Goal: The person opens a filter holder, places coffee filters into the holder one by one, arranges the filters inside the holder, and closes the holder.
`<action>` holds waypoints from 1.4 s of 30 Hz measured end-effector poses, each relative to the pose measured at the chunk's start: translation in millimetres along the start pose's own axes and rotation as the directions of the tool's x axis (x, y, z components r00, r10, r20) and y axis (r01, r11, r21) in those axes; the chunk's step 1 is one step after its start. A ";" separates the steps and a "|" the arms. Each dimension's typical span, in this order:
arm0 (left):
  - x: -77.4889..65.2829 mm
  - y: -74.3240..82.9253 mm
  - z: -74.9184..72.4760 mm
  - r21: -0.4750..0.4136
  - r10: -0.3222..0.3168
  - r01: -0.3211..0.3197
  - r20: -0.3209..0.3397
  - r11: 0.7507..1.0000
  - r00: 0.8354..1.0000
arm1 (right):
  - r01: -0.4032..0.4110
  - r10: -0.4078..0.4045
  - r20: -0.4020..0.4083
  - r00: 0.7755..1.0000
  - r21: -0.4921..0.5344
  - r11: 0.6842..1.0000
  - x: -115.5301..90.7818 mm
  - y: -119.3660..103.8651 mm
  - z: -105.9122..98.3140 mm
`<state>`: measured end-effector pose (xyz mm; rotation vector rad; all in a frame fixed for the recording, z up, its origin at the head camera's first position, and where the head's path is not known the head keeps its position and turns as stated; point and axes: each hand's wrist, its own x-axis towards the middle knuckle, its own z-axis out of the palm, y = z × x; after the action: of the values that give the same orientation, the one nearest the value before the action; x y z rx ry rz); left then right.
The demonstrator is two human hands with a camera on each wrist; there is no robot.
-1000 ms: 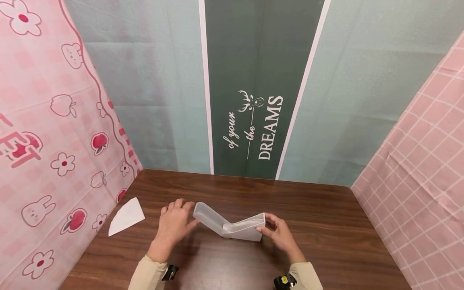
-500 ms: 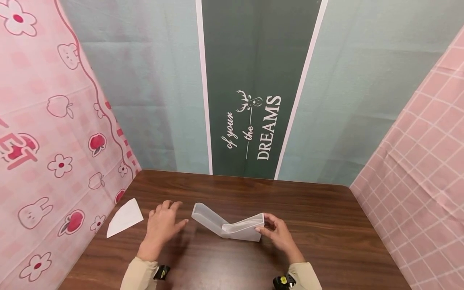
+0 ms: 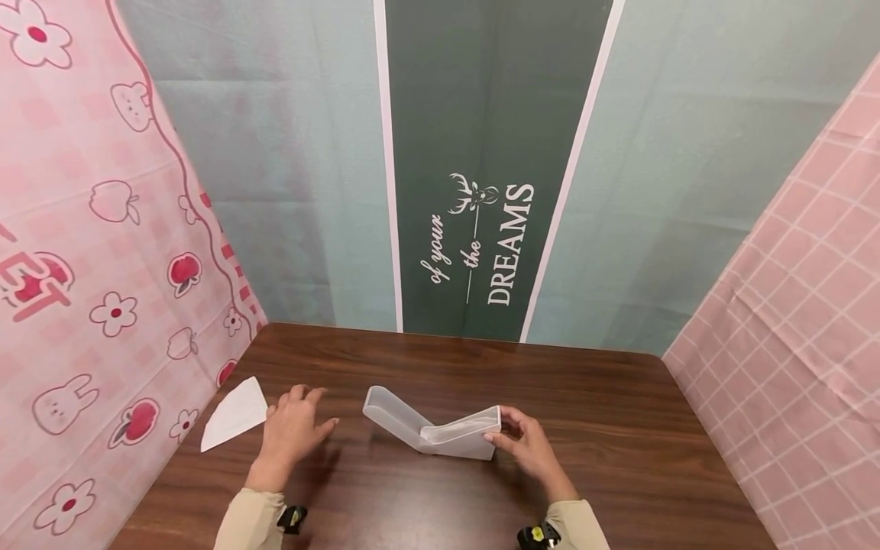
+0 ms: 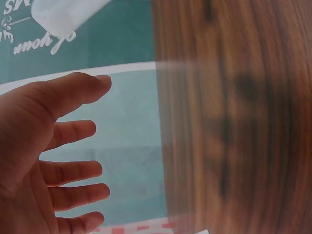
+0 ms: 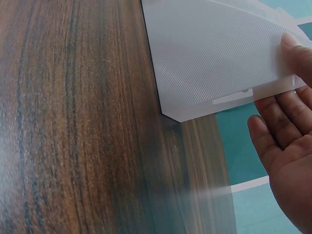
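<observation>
A translucent white plastic case [image 3: 462, 443] stands on the table with its hinged lid [image 3: 395, 416] swung out to the left. Thin white sheets, likely paper, show inside its slot. My right hand [image 3: 532, 451] grips the case's right end, thumb on the near face and fingers behind; the right wrist view shows the ribbed case [image 5: 219, 53] between them. My left hand [image 3: 292, 431] is apart from the case, fingers spread and holding nothing. Close to its left lies a white fan-shaped paper [image 3: 236, 415], probably a folded coffee filter, flat on the table.
The dark wooden table [image 3: 584, 389] ends at a hanging cloth backdrop [image 3: 481, 114] with printed lettering. A pink patterned cloth [image 3: 124, 305] borders the left side, and a pink checked cloth [image 3: 811, 305] the right.
My left hand has moved left, away from the lid, and is now beside the fan-shaped paper. The right hand and the case have stayed in place.
</observation>
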<state>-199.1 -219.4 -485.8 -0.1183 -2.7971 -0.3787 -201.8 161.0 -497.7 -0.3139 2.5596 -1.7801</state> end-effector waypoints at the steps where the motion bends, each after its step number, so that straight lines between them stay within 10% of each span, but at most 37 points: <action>1: -0.3 -2.4 0.2 -0.002 -0.007 0.007 0.008 1.000 1.000 | -0.003 0.003 -0.001 1.000 -0.001 1.000 -0.2 0.3 0.2; 42: -11.4 -81.8 -6.2 0.007 -0.170 0.170 0.147 0.985 0.974 | -0.012 0.012 -0.007 1.000 -0.013 1.000 0.6 1.8 1.0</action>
<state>-196.4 -300.2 -503.8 0.0972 -2.9626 -0.4342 -202.5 160.6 -499.6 -0.2924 2.5735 -1.7646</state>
